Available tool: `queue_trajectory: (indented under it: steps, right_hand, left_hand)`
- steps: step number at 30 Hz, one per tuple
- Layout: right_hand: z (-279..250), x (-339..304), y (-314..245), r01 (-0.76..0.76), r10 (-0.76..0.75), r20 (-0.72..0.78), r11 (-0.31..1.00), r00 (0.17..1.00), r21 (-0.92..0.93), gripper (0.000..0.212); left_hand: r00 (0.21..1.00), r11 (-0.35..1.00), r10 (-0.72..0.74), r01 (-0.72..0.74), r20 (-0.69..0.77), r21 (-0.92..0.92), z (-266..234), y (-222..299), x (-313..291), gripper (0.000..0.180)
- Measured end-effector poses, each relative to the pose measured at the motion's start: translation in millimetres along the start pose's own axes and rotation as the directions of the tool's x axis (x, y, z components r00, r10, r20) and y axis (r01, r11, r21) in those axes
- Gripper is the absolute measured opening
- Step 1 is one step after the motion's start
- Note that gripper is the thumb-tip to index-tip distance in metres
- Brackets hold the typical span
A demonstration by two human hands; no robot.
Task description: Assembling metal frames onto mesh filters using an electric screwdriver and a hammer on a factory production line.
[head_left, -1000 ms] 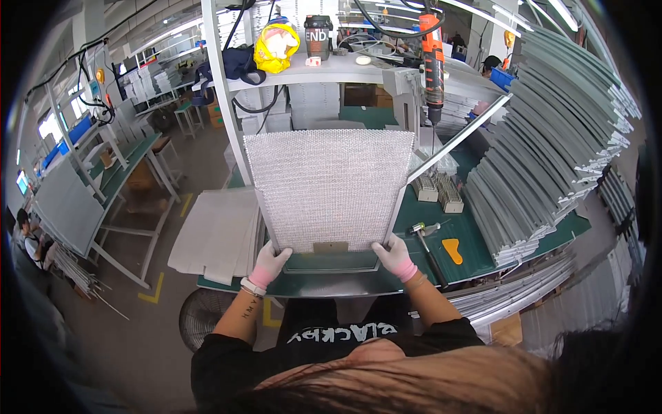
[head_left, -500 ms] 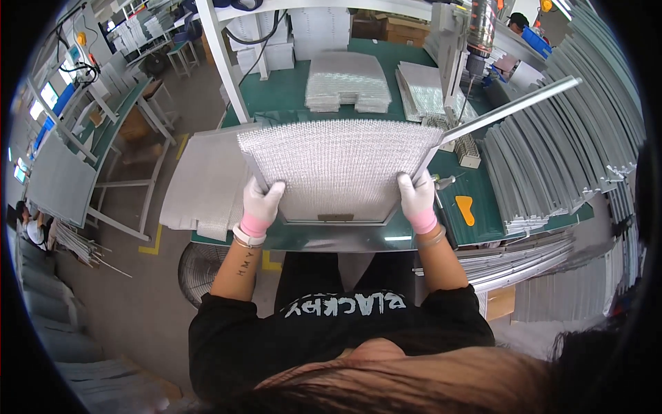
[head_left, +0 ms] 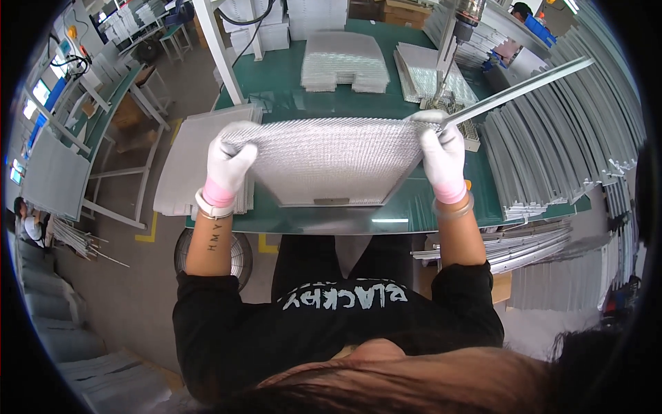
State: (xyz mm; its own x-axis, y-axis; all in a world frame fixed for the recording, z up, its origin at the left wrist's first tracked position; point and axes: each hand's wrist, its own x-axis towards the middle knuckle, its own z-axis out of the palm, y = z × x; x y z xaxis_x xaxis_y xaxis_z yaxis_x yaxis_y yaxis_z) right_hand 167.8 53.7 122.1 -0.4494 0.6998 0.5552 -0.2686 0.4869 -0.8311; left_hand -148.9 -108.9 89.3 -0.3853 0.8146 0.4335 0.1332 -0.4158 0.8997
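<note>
A silvery metal mesh panel (head_left: 334, 162) with metal frame strips along its sides and near edge stands tilted up in front of me. My left hand (head_left: 232, 159), gloved in white with a pink cuff, is closed on its upper left corner. At the upper right corner my right hand (head_left: 443, 155), gloved alike, grips the panel close to a long metal frame strip (head_left: 527, 90). That strip sticks out up and to the right from the corner. A small dark plate (head_left: 332, 201) sits in the middle of the panel's near edge.
The green worktable (head_left: 276, 86) carries a stack of mesh sheets (head_left: 345, 58) at the back and another stack (head_left: 196, 162) at left. A drill (head_left: 470, 17) hangs over the back right. Many grey frame strips (head_left: 552, 159) line the right side. A fan (head_left: 238, 259) stands below left.
Both hands have moved apart and up along the panel's sides to its upper corners. The panel now leans more, and the right hand covers part of the orange tool on the table.
</note>
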Motion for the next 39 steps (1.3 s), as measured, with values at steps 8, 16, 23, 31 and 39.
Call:
queue_trajectory:
  steps: [8,16,23,31,39]
  right_hand:
    - [-10,-57,18,0.245,-0.247,0.069,0.969,0.966,0.036,0.024]
    - [-14,-119,1,0.318,-0.361,0.261,0.928,0.895,0.194,0.038]
    - [-12,-125,-8,0.242,-0.266,0.209,0.961,0.941,0.136,0.033]
    - [-10,-126,-4,0.278,-0.288,0.231,0.958,0.929,0.077,0.028]
    - [-6,-105,3,0.33,-0.353,0.101,0.925,0.93,0.19,0.035]
  left_hand:
    - [0.78,0.951,0.302,-0.209,0.548,-0.226,10,-12,-35,0.023]
    - [0.444,0.863,-0.186,-0.352,0.877,0.361,-4,-109,-44,0.05]
    - [0.27,0.763,-0.424,-0.407,0.864,0.502,-31,-113,-10,0.041]
    - [0.083,0.931,-0.292,-0.202,0.953,0.303,107,-170,-15,0.068]
    - [0.201,0.834,-0.546,0.04,0.813,0.55,86,-112,20,0.057]
